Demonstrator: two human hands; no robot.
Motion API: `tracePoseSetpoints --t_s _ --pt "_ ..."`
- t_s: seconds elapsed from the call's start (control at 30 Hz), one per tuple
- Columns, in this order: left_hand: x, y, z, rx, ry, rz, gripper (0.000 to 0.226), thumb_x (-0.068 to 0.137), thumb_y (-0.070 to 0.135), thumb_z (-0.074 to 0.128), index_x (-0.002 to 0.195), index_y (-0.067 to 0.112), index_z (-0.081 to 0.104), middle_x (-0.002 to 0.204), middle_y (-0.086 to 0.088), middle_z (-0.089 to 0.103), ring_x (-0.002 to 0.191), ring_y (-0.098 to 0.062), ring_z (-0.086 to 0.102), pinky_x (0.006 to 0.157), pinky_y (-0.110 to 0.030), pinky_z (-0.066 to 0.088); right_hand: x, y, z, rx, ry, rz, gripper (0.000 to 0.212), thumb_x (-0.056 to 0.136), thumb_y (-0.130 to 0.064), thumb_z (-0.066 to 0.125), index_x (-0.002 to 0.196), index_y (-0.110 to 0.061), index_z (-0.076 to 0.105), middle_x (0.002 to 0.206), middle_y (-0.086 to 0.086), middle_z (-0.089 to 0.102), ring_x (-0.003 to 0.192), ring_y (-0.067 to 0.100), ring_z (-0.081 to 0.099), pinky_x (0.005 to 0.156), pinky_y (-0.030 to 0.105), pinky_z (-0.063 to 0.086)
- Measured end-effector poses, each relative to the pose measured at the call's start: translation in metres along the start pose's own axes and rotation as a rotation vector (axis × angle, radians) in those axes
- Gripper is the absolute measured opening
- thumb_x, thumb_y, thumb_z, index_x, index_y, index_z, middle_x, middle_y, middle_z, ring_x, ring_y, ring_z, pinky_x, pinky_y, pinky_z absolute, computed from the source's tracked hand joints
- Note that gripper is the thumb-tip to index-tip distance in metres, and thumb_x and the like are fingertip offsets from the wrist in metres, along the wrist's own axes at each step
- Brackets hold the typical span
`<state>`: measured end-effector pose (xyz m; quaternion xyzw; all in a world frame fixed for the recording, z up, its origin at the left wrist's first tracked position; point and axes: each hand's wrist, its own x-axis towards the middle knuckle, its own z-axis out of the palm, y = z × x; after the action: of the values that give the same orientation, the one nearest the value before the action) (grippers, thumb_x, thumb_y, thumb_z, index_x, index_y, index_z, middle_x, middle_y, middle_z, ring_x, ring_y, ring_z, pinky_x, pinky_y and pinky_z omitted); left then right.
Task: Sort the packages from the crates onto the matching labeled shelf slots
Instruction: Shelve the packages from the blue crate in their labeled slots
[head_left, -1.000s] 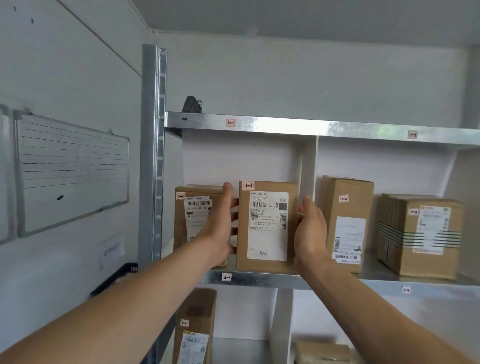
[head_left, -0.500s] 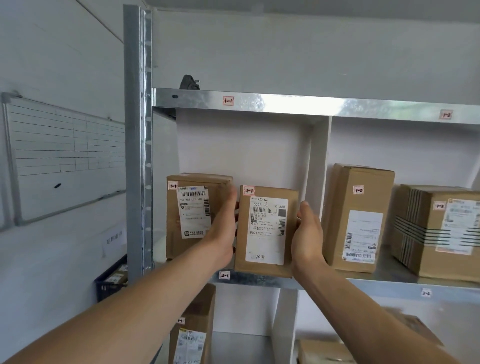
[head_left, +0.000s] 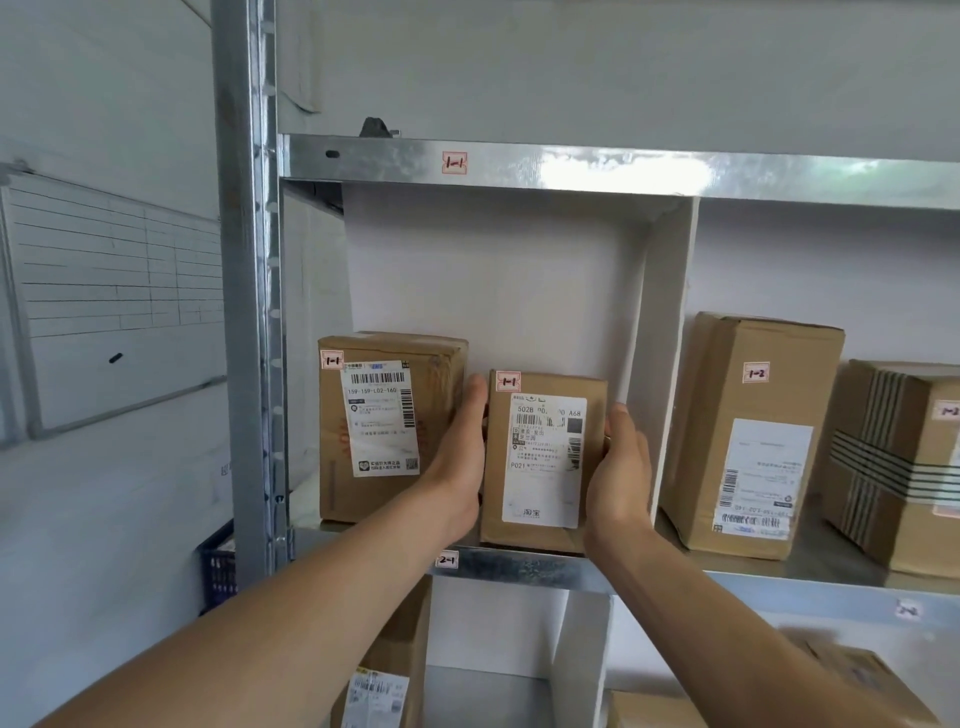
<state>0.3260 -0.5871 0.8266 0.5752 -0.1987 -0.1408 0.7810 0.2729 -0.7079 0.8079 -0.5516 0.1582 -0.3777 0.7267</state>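
A brown cardboard package (head_left: 540, 462) with a white shipping label and a red "1-1" tag stands upright in the shelf slot marked "1-1" (head_left: 454, 162). My left hand (head_left: 457, 457) grips its left side and my right hand (head_left: 621, 467) grips its right side, with my fingers hidden behind the box. Its bottom rests at the front edge of the metal shelf (head_left: 519, 564). A second "1-1" package (head_left: 384, 426) stands just left of it, behind my left hand.
A white divider (head_left: 670, 364) closes the slot on the right. Beyond it stand two "1-2" boxes (head_left: 753, 436) (head_left: 904, 467). The steel upright (head_left: 244, 312) is at the left, a dark crate (head_left: 218, 571) below it. More packages (head_left: 384, 680) sit on the shelf underneath.
The camera has come closer to the shelf and tilted up. The held package now sits lower and deeper in the 1-1 slot, with both hands still on its sides.
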Motion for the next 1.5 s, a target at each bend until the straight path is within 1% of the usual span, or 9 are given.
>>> tracePoseSetpoints --t_s 0.1,0.3,0.53,0.67,0.87,0.97,1.1,1.3,1.5 --pt "0.009 -0.002 -0.001 -0.012 -0.001 0.004 0.066 0.099 0.068 0.024 0.098 0.027 0.075 0.094 0.001 0.079 0.075 -0.009 0.075 0.07 -0.031 0.051 0.006 0.006 0.003 -0.002 -0.013 0.005 0.035 0.098 -0.063 0.044 0.109 -0.033 0.059 0.112 0.001 0.072 0.107 0.021 0.066 0.096 0.046 0.05" --pt "0.017 -0.008 -0.001 -0.035 -0.003 0.011 0.061 0.101 0.065 0.024 0.095 0.03 0.074 0.086 0.007 0.078 0.071 -0.004 0.074 0.07 -0.031 0.05 0.015 0.011 0.007 -0.021 -0.002 -0.019 0.048 0.091 -0.069 0.04 0.113 -0.029 0.058 0.111 0.003 0.072 0.108 0.023 0.066 0.096 0.046 0.048" --pt "0.025 -0.015 0.0 -0.046 0.019 0.03 0.06 0.101 0.065 0.026 0.096 0.032 0.076 0.103 0.003 0.078 0.087 -0.008 0.073 0.081 -0.035 0.052 0.023 0.012 0.007 -0.005 -0.001 -0.016 0.04 0.104 -0.056 0.041 0.117 -0.023 0.058 0.107 0.002 0.07 0.102 0.019 0.064 0.088 0.039 0.046" --pt "0.031 -0.02 0.0 -0.064 0.047 0.056 0.056 0.1 0.066 0.029 0.107 0.033 0.074 0.111 0.003 0.076 0.108 -0.015 0.068 0.101 -0.044 0.048 0.023 0.018 0.003 -0.029 -0.014 -0.035 0.024 0.106 -0.052 0.041 0.101 -0.032 0.054 0.103 -0.005 0.066 0.097 0.011 0.06 0.092 0.039 0.043" --pt "0.034 -0.026 -0.002 -0.081 0.059 0.072 0.047 0.101 0.062 0.03 0.099 0.036 0.069 0.093 0.013 0.078 0.094 -0.006 0.069 0.081 -0.032 0.049 0.028 0.024 0.004 -0.03 -0.002 -0.032 0.024 0.105 -0.054 0.042 0.099 -0.033 0.053 0.105 -0.007 0.065 0.099 0.01 0.059 0.106 0.047 0.043" --pt "0.034 -0.026 -0.003 -0.078 0.069 0.066 0.048 0.101 0.063 0.032 0.095 0.036 0.071 0.093 0.011 0.078 0.096 -0.009 0.069 0.087 -0.037 0.049 0.026 0.025 0.005 -0.046 -0.002 -0.051 0.028 0.101 -0.06 0.045 0.098 -0.033 0.052 0.105 -0.006 0.065 0.098 0.011 0.059 0.106 0.048 0.044" --pt "0.034 -0.026 -0.002 -0.086 0.069 0.077 0.053 0.099 0.066 0.032 0.115 0.032 0.07 0.107 0.005 0.077 0.104 -0.012 0.07 0.103 -0.043 0.048 0.024 0.023 0.007 -0.065 0.001 -0.066 0.026 0.104 -0.055 0.046 0.097 -0.031 0.052 0.101 -0.007 0.064 0.095 0.009 0.058 0.101 0.044 0.044" --pt "0.03 -0.022 -0.003 -0.063 0.075 0.077 0.058 0.097 0.069 0.032 0.118 0.031 0.07 0.108 0.006 0.077 0.105 -0.013 0.07 0.106 -0.044 0.047 0.019 0.018 0.009 -0.059 0.002 -0.088 0.02 0.105 -0.051 0.047 0.099 -0.033 0.052 0.103 -0.011 0.064 0.094 0.005 0.058 0.09 0.037 0.039" --pt "0.022 -0.02 -0.003 -0.012 0.047 0.072 0.06 0.097 0.07 0.027 0.109 0.033 0.072 0.105 0.009 0.077 0.096 -0.006 0.071 0.097 -0.037 0.05 0.012 0.015 0.006 -0.05 0.007 -0.102 0.027 0.105 -0.052 0.047 0.117 -0.029 0.052 0.107 -0.01 0.063 0.095 0.003 0.056 0.093 0.038 0.038"
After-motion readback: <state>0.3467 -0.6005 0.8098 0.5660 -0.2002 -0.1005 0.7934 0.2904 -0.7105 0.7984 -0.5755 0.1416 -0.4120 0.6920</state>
